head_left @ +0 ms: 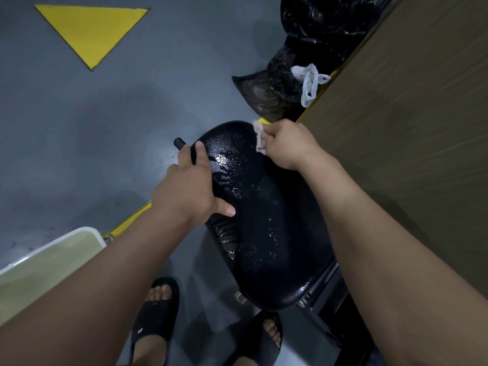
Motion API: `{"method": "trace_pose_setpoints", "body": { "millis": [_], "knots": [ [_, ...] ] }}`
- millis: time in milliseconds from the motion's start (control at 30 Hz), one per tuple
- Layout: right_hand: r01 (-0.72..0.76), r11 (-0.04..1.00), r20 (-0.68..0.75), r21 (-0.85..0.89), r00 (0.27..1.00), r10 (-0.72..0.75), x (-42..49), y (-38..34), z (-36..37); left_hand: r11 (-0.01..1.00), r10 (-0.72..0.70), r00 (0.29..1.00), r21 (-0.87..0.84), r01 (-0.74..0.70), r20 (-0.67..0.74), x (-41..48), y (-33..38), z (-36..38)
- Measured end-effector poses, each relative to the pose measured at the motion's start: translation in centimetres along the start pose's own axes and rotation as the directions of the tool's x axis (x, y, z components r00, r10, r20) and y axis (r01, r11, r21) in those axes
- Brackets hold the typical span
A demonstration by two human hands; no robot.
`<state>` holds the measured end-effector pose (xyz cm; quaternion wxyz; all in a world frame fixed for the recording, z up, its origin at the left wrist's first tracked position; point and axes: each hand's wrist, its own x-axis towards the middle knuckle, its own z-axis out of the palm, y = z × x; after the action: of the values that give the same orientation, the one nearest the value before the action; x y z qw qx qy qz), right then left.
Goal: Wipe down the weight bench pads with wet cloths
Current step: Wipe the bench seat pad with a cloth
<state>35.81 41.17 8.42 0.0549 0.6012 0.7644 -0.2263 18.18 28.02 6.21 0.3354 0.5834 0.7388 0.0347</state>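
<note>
A black padded bench seat fills the middle of the head view, its surface wet and glistening with droplets. My left hand grips the pad's left edge, thumb on top and fingers curled over the rim. My right hand holds a small pale cloth bunched in its fingers, pressed against the pad's far right end.
Black rubbish bags with a white plastic bag lie beyond the pad beside a brown wall panel. A white tub of water stands at lower left. My feet in black slides are on the grey floor with a yellow triangle.
</note>
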Motion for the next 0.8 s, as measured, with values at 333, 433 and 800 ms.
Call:
{"method": "trace_pose_setpoints", "body": {
  "millis": [333,433,800],
  "knots": [
    [-0.013,0.998,0.115,-0.057,0.993,0.019,-2.2,2.9,-1.4,1.0,0.017,1.0,-0.011,-0.017,0.011,-0.1,-0.7,0.0],
    [-0.003,1.0,0.124,-0.013,0.992,0.005,-0.9,1.7,-1.3,1.0,0.007,1.0,-0.012,-0.007,0.013,-0.1,-0.6,0.1],
    [0.152,0.988,0.043,0.019,0.987,-0.153,1.8,-1.9,0.1,1.0,-0.003,1.0,0.002,0.002,0.01,0.0,-1.0,-0.3]
  ]
}}
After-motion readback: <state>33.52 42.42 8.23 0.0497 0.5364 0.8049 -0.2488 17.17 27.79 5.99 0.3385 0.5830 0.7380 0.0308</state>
